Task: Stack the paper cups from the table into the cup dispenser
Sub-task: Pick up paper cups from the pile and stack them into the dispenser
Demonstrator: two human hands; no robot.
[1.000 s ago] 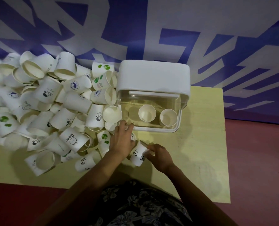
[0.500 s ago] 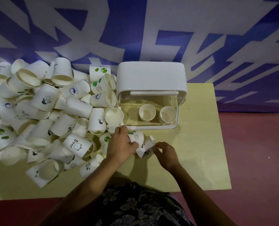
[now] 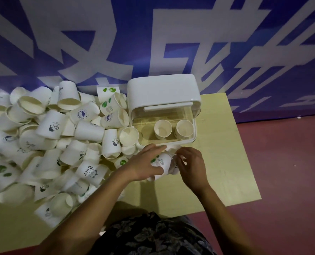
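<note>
Your left hand (image 3: 145, 165) and right hand (image 3: 190, 163) each grip a cup, the green-print cup (image 3: 161, 162) and the panda cup (image 3: 173, 165), mouths toward you, just before the open dispenser (image 3: 164, 92).

A heap of white paper cups (image 3: 48, 144) covers the left half of the pale wooden table (image 3: 226, 162). To its right stands the clear plastic cup dispenser with a white lid (image 3: 163, 100), two upright paper cups (image 3: 173, 128) inside.
</note>
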